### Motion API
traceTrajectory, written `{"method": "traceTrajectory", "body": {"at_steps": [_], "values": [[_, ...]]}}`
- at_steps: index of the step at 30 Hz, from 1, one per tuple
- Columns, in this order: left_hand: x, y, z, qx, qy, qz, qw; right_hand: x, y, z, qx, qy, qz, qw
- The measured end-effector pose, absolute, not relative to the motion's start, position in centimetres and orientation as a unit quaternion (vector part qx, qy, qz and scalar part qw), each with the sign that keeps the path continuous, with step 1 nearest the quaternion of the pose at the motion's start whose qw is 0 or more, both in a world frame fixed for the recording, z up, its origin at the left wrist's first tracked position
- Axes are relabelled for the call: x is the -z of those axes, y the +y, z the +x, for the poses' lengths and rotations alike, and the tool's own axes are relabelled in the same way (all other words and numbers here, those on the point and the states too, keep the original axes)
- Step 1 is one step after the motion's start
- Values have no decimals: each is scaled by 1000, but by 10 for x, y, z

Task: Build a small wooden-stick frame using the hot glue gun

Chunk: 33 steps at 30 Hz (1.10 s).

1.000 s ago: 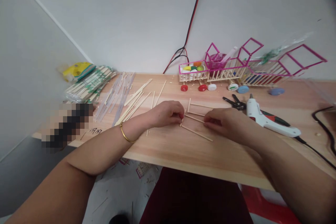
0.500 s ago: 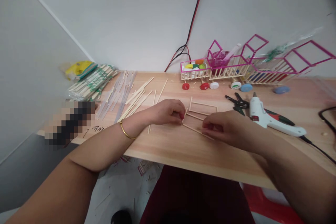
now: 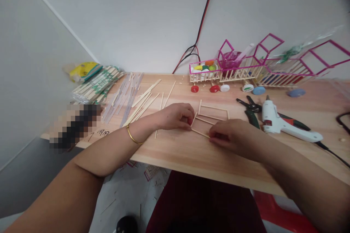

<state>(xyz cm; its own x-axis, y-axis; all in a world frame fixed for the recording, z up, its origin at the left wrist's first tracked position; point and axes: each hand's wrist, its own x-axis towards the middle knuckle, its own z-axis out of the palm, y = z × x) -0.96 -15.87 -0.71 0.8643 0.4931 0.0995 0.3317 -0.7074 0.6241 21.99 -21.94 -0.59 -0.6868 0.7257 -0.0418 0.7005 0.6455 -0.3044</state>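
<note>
Flat on the table lies a small frame of thin wooden sticks, its near stick (image 3: 201, 133) running between my two hands. My left hand (image 3: 177, 116) has its fingers closed at the frame's left end, by the short cross stick (image 3: 194, 119). Bent over the right part of the near stick, my right hand (image 3: 232, 134) pinches it with thumb and fingers; the stick's right end is hidden. Just behind, a second stick frame (image 3: 214, 107) rests on the wood, partly hidden by my right hand.
Loose sticks (image 3: 144, 105) and clear glue sticks (image 3: 120, 98) lie left, beside bagged chopsticks (image 3: 95, 83). A white glue gun (image 3: 284, 125) and pliers (image 3: 250, 107) lie right. Stick carts with bottle-cap wheels (image 3: 240, 74) stand along the wall. The table's front edge (image 3: 191, 169) is near.
My right hand has shifted slightly left and down along the near stick, covering its right end. My left hand stays at the frame's left end. The view has moved a little.
</note>
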Motion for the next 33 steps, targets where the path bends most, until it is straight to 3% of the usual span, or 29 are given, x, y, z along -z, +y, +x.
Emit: {"method": "traceTrajectory", "body": {"at_steps": [14,22,33], "values": [[7,-162,-9,-135,228,919,292,1,-219,219,-160,-895,-412,57],[6,-161,-10,-134,223,917,301,-14,-206,239,-107,-847,-507,119],[6,-159,-11,-138,233,910,314,1,-196,243,-82,-847,-519,76]]}}
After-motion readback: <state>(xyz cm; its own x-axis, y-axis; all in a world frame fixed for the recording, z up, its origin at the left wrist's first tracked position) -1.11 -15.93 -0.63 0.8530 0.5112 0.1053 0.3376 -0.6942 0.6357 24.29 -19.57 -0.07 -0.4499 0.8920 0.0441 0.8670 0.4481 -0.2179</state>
